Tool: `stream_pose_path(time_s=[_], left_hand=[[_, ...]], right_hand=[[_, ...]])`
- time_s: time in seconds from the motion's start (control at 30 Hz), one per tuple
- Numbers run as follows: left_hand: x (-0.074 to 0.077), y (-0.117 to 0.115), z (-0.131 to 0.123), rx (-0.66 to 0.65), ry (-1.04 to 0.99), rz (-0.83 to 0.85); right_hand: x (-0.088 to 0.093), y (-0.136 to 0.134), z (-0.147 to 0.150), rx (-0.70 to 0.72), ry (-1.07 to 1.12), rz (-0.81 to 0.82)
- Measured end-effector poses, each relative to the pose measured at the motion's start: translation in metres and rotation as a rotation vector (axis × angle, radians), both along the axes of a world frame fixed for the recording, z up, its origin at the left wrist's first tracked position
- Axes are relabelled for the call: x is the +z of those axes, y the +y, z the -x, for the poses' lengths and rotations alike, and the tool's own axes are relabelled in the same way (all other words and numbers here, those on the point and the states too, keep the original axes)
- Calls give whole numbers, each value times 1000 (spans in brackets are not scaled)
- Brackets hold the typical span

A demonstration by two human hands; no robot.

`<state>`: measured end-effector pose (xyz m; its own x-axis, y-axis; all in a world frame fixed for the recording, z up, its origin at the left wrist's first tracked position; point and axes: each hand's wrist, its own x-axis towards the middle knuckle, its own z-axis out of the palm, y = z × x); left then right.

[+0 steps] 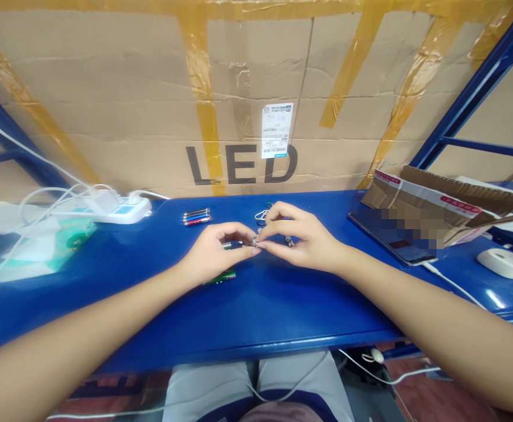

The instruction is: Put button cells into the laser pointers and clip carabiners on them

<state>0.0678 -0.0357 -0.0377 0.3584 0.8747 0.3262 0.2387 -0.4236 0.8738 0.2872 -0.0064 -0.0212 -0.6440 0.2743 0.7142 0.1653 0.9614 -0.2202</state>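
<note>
My left hand [216, 249] and my right hand [302, 234] meet over the middle of the blue table, both closed in a pinch. Between their fingertips is a small silvery metal piece [255, 241], too small to name surely; it looks like a ring. A green metal tube [224, 276] lies just below my left hand, and part of another shows behind its fingers. Behind my right hand are small metal clasps [288, 240], partly hidden. Farther back lie carabiner-like clips [262, 215]. Several slim tubes [197, 217] in black, blue and red lie side by side at the back left.
A white power strip [128, 210] with cables and a green-white plastic packet [69, 243] sit at left. To the right are a phone [388, 237] on a cable, an open cardboard box [423, 205] and a white mouse [506, 263]. A large carton [142, 105] stands behind the table.
</note>
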Motion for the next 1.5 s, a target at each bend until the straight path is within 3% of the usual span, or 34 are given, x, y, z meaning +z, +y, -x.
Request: stream_pose_path(time_s=[0.33, 1.27, 1.4, 1.5], left_hand=[[1, -1, -3, 8, 59, -9], [-3, 3, 1, 19, 7, 28], [-2, 2, -1, 27, 13, 47], [0, 2, -2, 86, 19, 56]], right_hand=[[6, -4, -5, -89, -244, -89], [-2, 2, 1, 1, -5, 37], [-1, 1, 2, 15, 12, 140], [-3, 6, 1, -67, 62, 223]])
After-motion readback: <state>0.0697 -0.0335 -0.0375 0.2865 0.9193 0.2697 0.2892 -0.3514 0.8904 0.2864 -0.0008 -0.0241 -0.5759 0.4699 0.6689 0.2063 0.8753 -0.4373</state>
